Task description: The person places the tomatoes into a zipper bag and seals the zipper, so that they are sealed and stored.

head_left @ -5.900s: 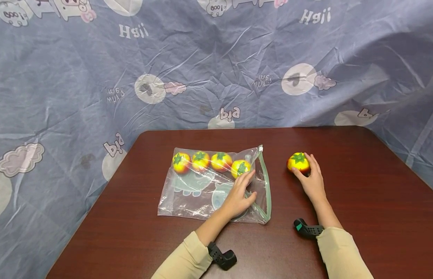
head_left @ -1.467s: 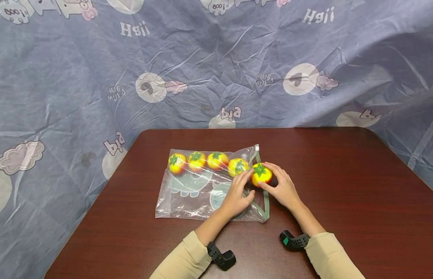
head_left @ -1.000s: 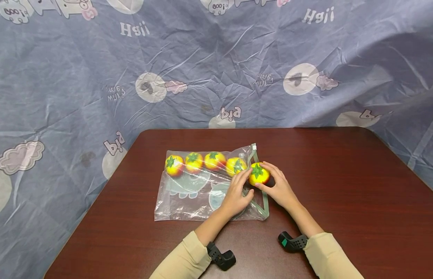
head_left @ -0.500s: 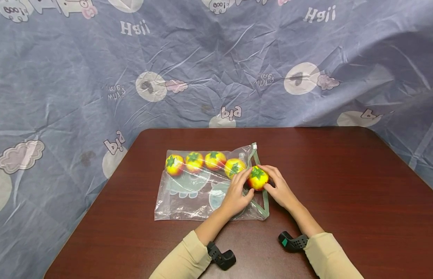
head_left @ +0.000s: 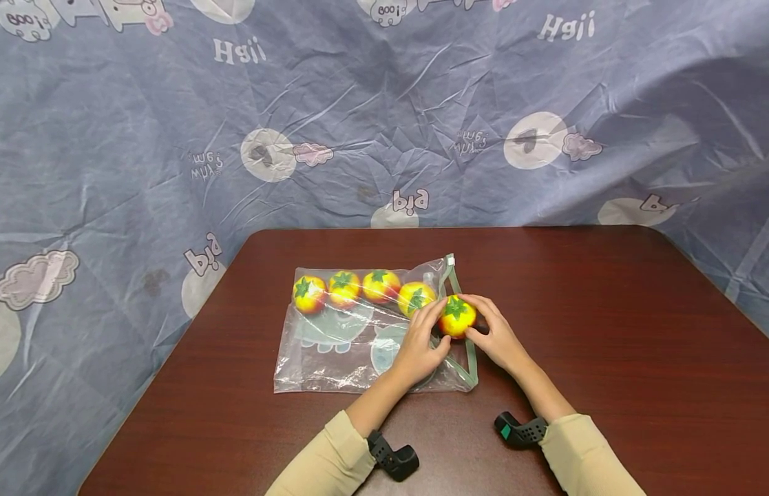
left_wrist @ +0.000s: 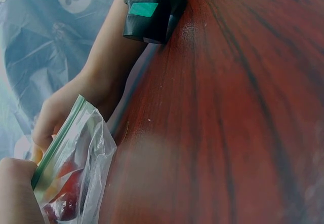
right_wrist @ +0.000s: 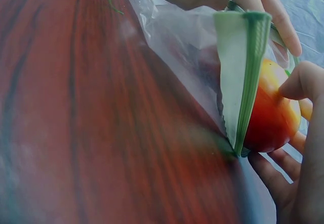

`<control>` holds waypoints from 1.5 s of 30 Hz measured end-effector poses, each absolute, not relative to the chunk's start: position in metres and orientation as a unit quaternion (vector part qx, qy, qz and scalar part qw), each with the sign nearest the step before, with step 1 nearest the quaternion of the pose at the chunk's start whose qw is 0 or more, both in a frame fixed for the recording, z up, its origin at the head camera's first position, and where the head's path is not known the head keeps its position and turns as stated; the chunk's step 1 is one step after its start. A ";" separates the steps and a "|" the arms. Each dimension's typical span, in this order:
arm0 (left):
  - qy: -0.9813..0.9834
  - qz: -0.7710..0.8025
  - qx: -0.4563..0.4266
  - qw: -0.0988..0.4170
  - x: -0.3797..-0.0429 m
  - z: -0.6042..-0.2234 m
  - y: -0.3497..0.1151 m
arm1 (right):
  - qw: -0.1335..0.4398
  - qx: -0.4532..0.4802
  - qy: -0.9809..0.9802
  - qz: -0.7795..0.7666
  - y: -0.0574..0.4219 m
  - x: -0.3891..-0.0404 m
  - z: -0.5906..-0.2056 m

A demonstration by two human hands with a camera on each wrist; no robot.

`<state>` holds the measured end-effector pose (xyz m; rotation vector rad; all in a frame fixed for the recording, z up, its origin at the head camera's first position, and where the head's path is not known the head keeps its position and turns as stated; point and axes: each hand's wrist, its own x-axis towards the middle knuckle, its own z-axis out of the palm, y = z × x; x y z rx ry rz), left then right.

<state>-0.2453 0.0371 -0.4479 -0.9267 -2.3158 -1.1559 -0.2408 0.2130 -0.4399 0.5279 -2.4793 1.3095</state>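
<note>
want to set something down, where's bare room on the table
Most room: the brown table right of the right hand. Smaller: between the clear slider bag and the table's left edge. Crowded: the bag's mouth, with left hand, right hand and red-yellow fruit.

Had both forearms (head_left: 373,408) converging toward desk's far edge (head_left: 545,234); my left hand (head_left: 418,348) lay fingers extended, thumb apart; my right hand (head_left: 497,339) faced it, digits curved in grip.
</note>
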 end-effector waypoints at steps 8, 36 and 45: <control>-0.821 -0.428 -0.328 0.190 -0.246 -0.448 0.037 | 0.149 0.194 -0.846 0.473 0.204 -0.229 -0.421; -0.801 -0.456 -0.330 0.206 -0.244 -0.449 0.038 | 0.094 0.136 -0.801 0.575 0.216 -0.250 -0.452; -0.797 -0.466 -0.328 0.203 -0.244 -0.448 0.038 | 0.060 0.073 -0.850 0.518 0.213 -0.246 -0.444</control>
